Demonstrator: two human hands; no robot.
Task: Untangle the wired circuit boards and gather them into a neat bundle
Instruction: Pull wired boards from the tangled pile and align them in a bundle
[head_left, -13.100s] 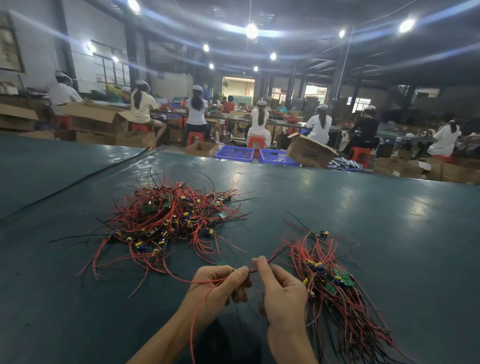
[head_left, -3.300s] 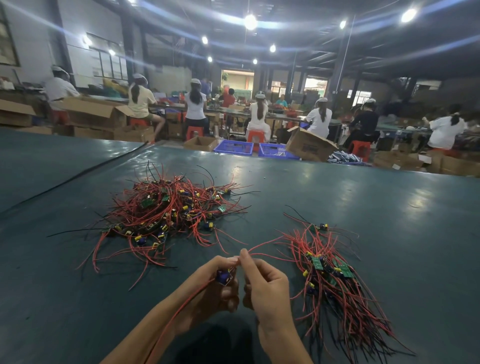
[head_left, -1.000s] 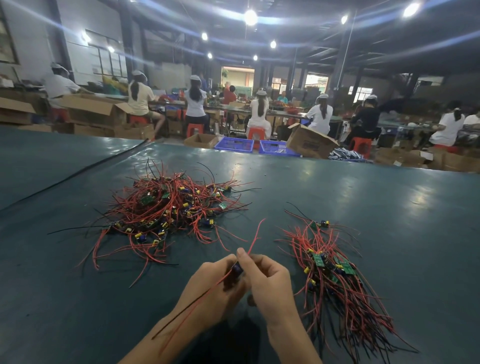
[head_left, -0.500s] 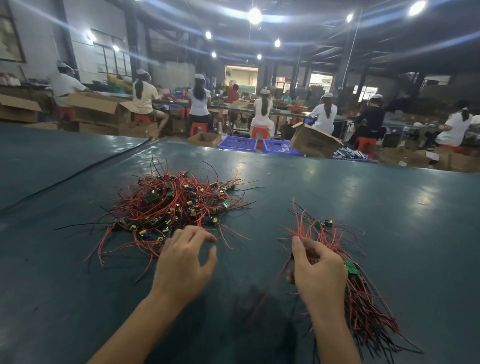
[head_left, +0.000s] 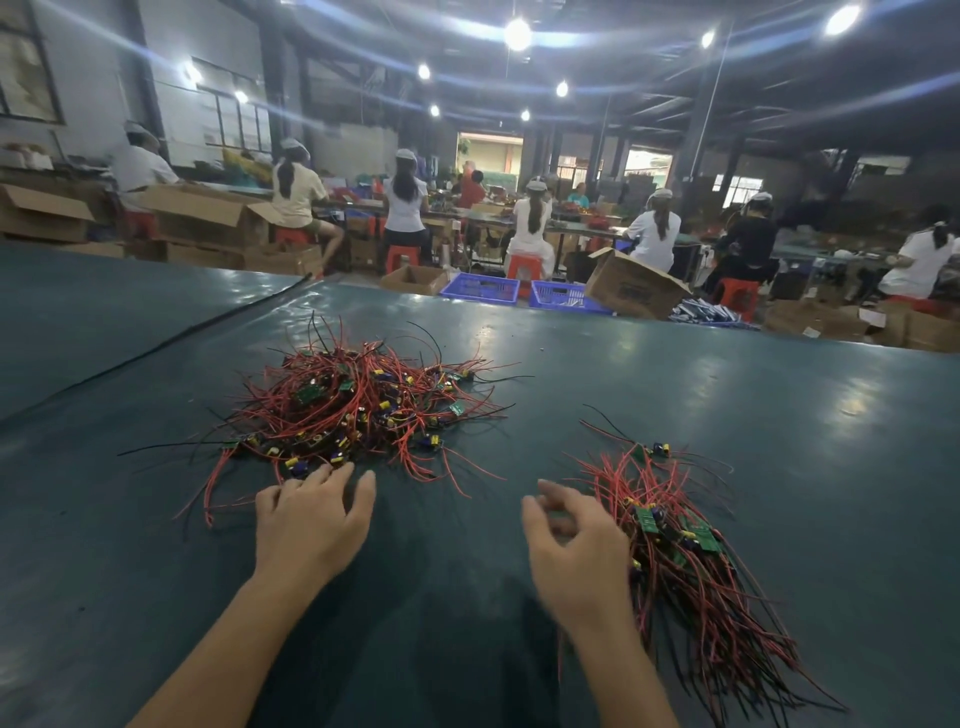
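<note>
1. While both forearms reach in over the near edge of the dark green desk (head_left: 727, 405), the left hand (head_left: 311, 525) lies palm down, its fingers (head_left: 322, 480) spread, their tips at the near edge of the tangled pile.
2. Blurred, the right hand (head_left: 571, 540) hovers with loosely curled fingers (head_left: 563, 499) that hold nothing I can make out, just beside the bundle.
3. In that bundle (head_left: 685, 571), red and black wires lie roughly side by side, with small green boards among them.
4. Farther off and left of centre, well apart from it, the tangled pile (head_left: 358, 410) of wired boards throws wires out every way.
5. Past the desk's far edge stand two blue crates (head_left: 480, 287) side by side; I cannot tell what they hold. A tilted cardboard box (head_left: 636, 283) leans by the right one, and a small open box (head_left: 415, 278) sits to the left, its inside hidden.
6. Beyond, people (head_left: 530, 223) sit on red stools at long benches, backs turned.
</note>
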